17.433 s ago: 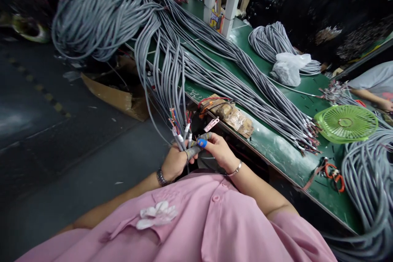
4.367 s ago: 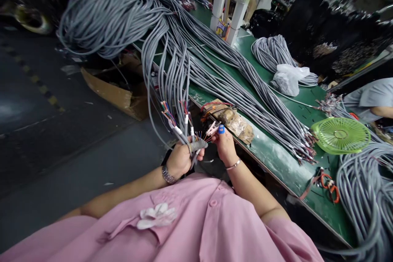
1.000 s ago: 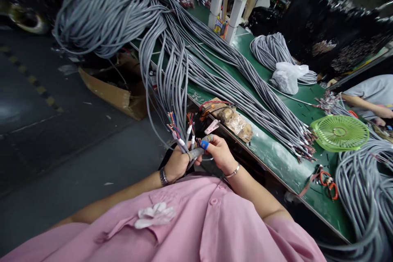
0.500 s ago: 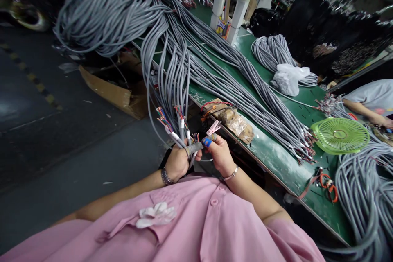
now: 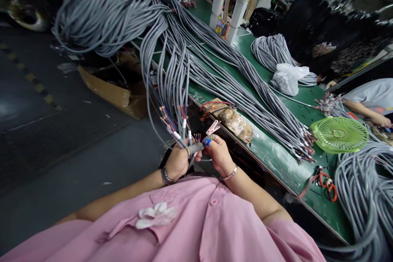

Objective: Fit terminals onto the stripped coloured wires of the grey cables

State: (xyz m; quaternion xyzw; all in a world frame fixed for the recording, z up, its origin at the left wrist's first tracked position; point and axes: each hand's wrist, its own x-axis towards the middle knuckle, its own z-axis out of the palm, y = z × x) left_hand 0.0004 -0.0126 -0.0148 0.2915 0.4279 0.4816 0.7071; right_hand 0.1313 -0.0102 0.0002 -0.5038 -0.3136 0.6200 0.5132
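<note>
The left hand [image 5: 177, 163] curls closed around several grey cables [image 5: 181, 142] just off the green table's [image 5: 272, 156] near edge, the right hand [image 5: 223, 159] pinched beside them, whether on a wire I cannot tell, with a pink clip [image 5: 212, 127] at the table's edge and a green fan [image 5: 339, 134] upon it

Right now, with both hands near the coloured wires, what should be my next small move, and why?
I would probably use the right hand to part the nearest fanned wires: the left hand grips the grey cables, and the right hand is close beside these wires.
</note>
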